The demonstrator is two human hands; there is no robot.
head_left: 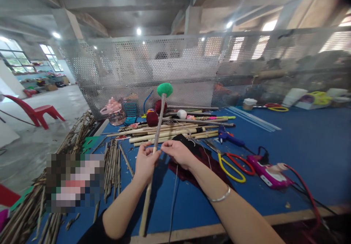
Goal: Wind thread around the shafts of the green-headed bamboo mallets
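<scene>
Blue surface [309,134], with a long pale wooden stick [160,125] slanting above it, grey-wrapped towards its round green head. The left hand [145,163] has its fingers closed around the stick; the right hand [179,154] pinches a thin grey cord [173,200] just beside. The right forearm partly covers dark red cloth [216,168] — red-and-yellow-handled scissors [221,157] lie next to it. Farther: a blue glue gun [230,138], pale wooden rods [167,133], a perforated metal screen [137,61].
</scene>
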